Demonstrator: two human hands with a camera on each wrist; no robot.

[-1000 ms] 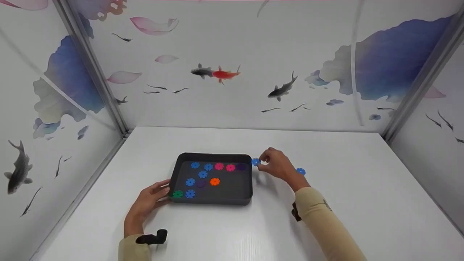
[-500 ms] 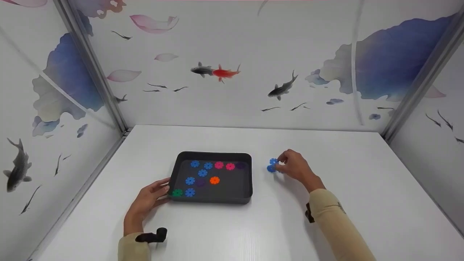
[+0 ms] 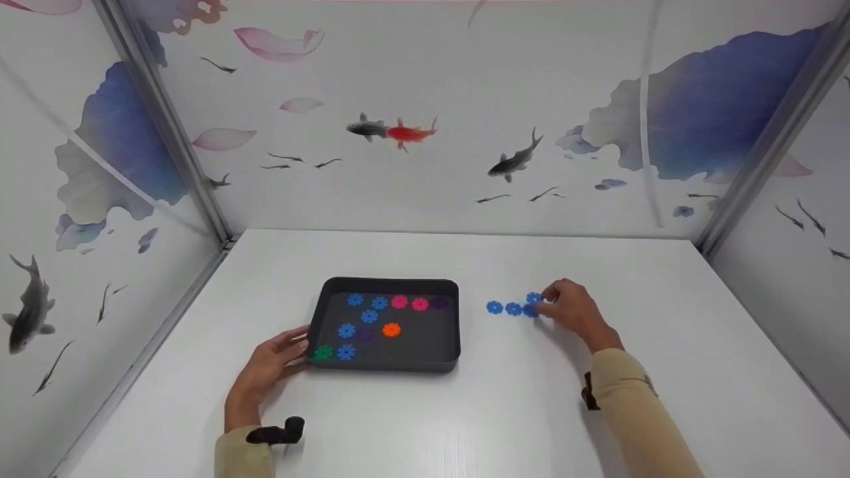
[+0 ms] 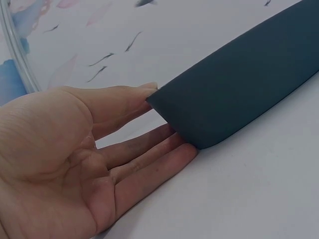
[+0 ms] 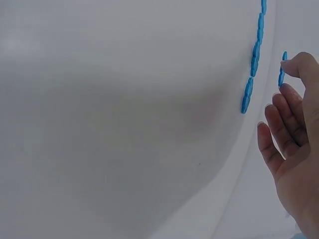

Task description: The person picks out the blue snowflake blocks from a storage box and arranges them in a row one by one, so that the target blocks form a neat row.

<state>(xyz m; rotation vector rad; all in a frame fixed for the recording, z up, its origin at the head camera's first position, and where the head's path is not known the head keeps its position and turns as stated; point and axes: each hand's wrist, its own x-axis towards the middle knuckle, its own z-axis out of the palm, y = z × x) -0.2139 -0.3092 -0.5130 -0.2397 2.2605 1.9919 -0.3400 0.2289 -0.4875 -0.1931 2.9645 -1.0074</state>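
Note:
In the head view my right hand (image 3: 579,312) pinches a blue notched disc (image 3: 534,297) between thumb and index finger. The other fingers spread loosely in the right wrist view. Beside and below the held disc is a row of several blue discs on the table, with the leftmost disc (image 3: 495,307) nearest the tray; the hand covers part of the row. My left hand (image 3: 269,362) is at the left side of a shallow black tray (image 3: 405,365). In the left wrist view its nearly straight fingers (image 4: 154,174) touch the tray's corner from outside.
Several notched discs lie spread in the tray, among them a green disc (image 3: 323,352), an orange disc (image 3: 392,329), a pink disc (image 3: 420,304) and a dark purple one (image 3: 365,334). The white table (image 3: 425,425) is enclosed by a patterned back wall (image 3: 398,199) and side walls.
My right hand has moved right, away from the tray's right edge, carrying the blue disc along. More of the row on the table now shows. The left hand and tray stay put.

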